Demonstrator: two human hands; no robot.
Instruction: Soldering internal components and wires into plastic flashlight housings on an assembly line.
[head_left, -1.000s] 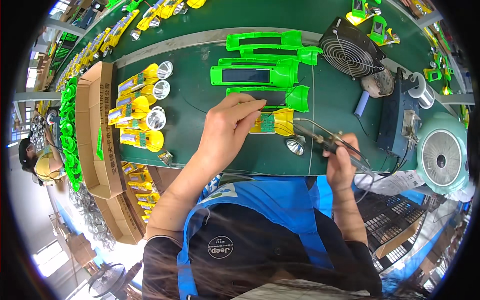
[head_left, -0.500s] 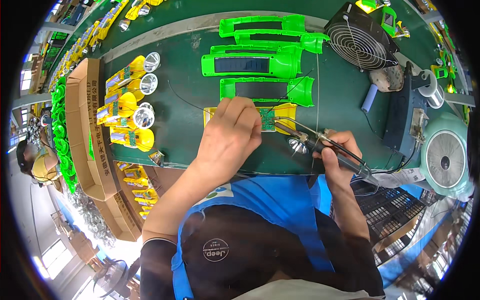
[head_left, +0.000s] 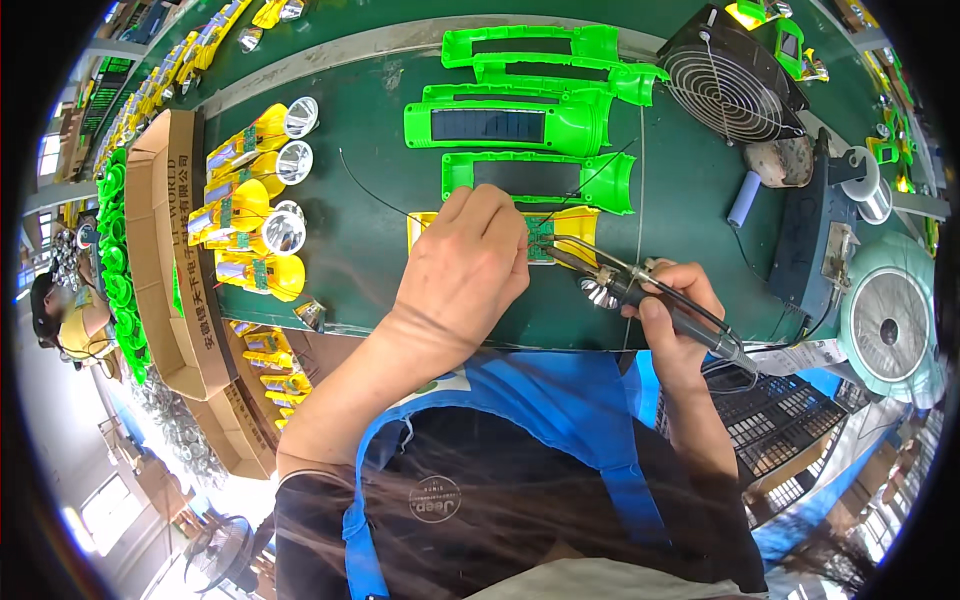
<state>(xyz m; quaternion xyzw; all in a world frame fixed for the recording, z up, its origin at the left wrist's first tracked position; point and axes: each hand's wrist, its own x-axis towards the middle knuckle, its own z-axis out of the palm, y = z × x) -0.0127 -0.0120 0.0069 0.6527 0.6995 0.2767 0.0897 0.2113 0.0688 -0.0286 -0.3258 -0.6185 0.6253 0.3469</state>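
A worker's right hand [head_left: 678, 300] is wrapped around a soldering iron [head_left: 628, 289], its tip at the green board [head_left: 538, 240] inside a yellow shell [head_left: 583, 222] on the table [head_left: 345, 265]. The left hand [head_left: 462, 265], fingers bunched, covers the shell's left part (what they pinch, if anything, cannot be told). Green covers [head_left: 577, 128] lie beyond the shell; a reflector [head_left: 599, 293] sits near its right end, a fan [head_left: 725, 95] farther off to its right.
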